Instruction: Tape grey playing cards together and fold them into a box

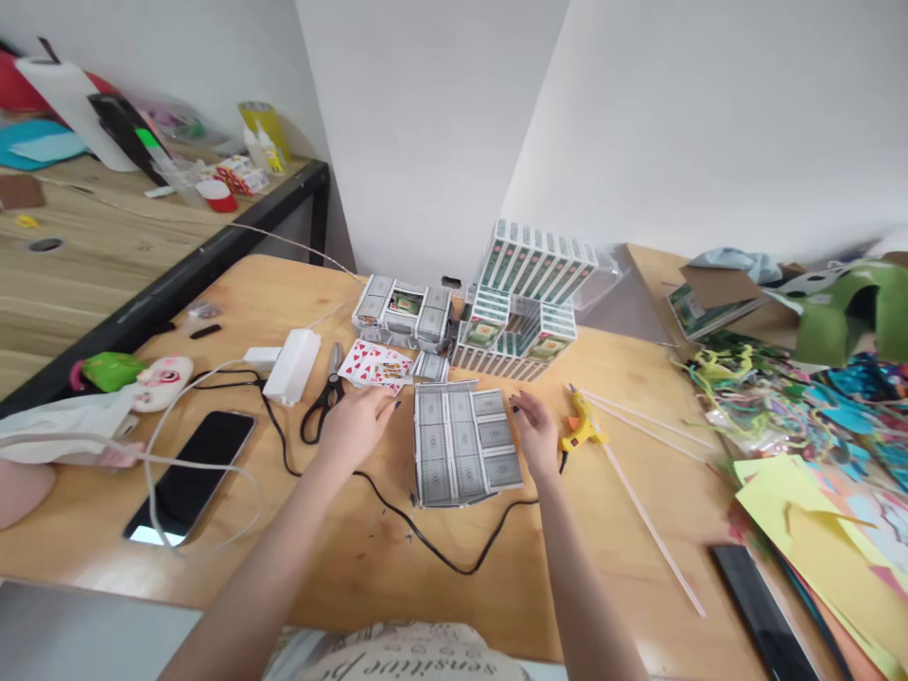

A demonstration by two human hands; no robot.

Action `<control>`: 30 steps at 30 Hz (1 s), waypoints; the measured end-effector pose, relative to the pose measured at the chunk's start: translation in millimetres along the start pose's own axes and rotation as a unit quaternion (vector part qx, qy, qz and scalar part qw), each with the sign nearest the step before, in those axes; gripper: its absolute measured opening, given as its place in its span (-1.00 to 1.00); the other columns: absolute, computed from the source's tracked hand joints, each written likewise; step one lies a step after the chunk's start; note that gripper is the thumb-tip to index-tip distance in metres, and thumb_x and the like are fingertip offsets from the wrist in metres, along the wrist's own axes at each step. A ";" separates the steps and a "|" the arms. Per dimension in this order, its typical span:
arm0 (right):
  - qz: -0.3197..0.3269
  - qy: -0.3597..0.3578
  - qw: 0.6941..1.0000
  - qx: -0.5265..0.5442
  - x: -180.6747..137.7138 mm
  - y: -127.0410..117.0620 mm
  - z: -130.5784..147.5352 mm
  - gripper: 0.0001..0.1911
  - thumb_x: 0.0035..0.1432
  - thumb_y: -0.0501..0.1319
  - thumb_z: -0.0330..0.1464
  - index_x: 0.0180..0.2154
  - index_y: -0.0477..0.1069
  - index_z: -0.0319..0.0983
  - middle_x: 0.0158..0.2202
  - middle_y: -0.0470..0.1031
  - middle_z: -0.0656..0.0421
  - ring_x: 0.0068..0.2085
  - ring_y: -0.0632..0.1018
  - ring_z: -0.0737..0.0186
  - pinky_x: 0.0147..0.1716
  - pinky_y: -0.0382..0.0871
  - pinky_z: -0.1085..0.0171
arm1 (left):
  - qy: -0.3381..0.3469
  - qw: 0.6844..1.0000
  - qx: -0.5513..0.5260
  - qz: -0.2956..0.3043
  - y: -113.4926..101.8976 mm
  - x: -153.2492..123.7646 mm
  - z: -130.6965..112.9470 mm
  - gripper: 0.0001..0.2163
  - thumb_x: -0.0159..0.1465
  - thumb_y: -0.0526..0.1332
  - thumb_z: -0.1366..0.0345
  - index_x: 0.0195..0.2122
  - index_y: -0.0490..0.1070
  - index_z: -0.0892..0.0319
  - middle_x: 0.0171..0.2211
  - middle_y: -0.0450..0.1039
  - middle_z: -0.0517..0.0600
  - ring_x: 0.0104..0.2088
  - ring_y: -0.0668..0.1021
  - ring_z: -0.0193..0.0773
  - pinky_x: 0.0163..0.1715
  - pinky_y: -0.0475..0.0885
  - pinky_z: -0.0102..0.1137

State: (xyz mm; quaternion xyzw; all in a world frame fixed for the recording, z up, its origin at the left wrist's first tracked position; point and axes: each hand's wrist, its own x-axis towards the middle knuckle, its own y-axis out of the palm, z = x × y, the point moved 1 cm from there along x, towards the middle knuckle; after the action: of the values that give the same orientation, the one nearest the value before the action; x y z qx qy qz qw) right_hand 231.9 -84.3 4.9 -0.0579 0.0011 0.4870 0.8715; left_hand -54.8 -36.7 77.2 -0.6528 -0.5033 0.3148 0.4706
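Black scissors [323, 397] beside a white power adapter [291, 365], with a dark phone [193, 473] nearer on the wooden table [355, 558]. Yellow glue gun [582, 427] and thin glue sticks [649, 515] to the right. Coloured paper [801, 492] heaped at the far right edge.

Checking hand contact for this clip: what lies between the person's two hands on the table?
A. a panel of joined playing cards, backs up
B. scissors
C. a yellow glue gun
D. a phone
A: the card panel sits between the left hand and the right hand, whose fingers touch its side edges.
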 end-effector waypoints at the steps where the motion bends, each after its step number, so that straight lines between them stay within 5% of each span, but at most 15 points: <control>1: -0.022 0.013 1.000 0.012 -0.2 -3.7 -0.2 -0.56 -0.12 0.25 -0.24 -0.15 0.36 -0.28 -0.16 0.50 0.03 -0.09 0.51 0.12 -0.02 0.34 0.05 | 0.037 0.999 0.015 -0.021 2.5 7.0 7.2 -0.74 0.23 0.05 0.30 -0.09 0.39 0.17 -0.03 0.43 0.09 -0.01 0.44 -0.12 -0.05 0.33 -0.31; 4: -0.049 0.054 0.996 0.053 -4.1 -12.9 1.6 -0.57 -0.14 0.27 -0.20 -0.21 0.37 -0.28 -0.31 0.53 0.09 -0.22 0.55 0.12 -0.16 0.44 0.07 | 0.088 0.995 0.050 -0.003 15.4 26.3 26.7 -0.62 0.17 0.13 0.37 0.04 0.30 0.27 0.12 0.27 0.15 0.14 0.29 -0.09 0.14 0.17 -0.24; 9: -0.021 0.081 0.995 0.055 -16.7 -18.4 5.1 -0.62 -0.14 0.28 -0.17 -0.28 0.40 -0.27 -0.41 0.52 0.14 -0.41 0.55 0.21 -0.29 0.47 0.16 | 0.070 0.995 0.069 0.027 25.2 37.1 36.3 -0.67 0.21 0.05 0.40 0.01 0.33 0.22 0.04 0.37 0.12 0.07 0.39 -0.15 0.07 0.26 -0.28; 13: -0.010 0.095 0.995 0.041 -23.0 -17.9 3.3 -0.60 -0.14 0.27 -0.14 -0.28 0.41 -0.27 -0.39 0.53 0.12 -0.40 0.55 0.22 -0.31 0.47 0.19 | 0.072 0.991 0.111 0.025 22.1 36.6 31.5 -0.71 0.25 -0.01 0.38 -0.05 0.38 0.18 -0.08 0.46 0.13 -0.04 0.47 -0.11 -0.07 0.35 -0.26; 20: -0.017 0.104 0.993 0.045 -25.8 -18.9 -3.4 -0.62 -0.16 0.29 -0.15 -0.31 0.42 -0.27 -0.42 0.53 0.13 -0.41 0.55 0.22 -0.31 0.47 0.18 | 0.141 0.983 0.117 0.009 31.2 40.2 33.2 -0.65 0.25 -0.01 0.39 0.03 0.34 0.24 0.06 0.36 0.15 0.10 0.36 -0.11 0.10 0.21 -0.22; 30: -0.043 0.072 0.995 0.045 -27.1 -16.4 2.8 -0.63 -0.12 0.26 -0.16 -0.28 0.43 -0.27 -0.38 0.54 0.12 -0.38 0.56 0.20 -0.25 0.47 0.16 | 0.179 0.974 0.136 0.031 20.7 29.7 27.2 -0.64 0.16 -0.04 0.54 -0.11 0.44 0.26 -0.11 0.47 0.23 -0.06 0.49 -0.06 -0.06 0.35 -0.18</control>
State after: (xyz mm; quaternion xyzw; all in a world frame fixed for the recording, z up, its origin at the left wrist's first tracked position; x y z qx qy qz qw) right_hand 231.4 -115.5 10.9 -0.0532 0.0834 0.4427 0.8912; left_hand -62.6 -1.3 50.1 -0.6438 -0.3428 0.2724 0.6275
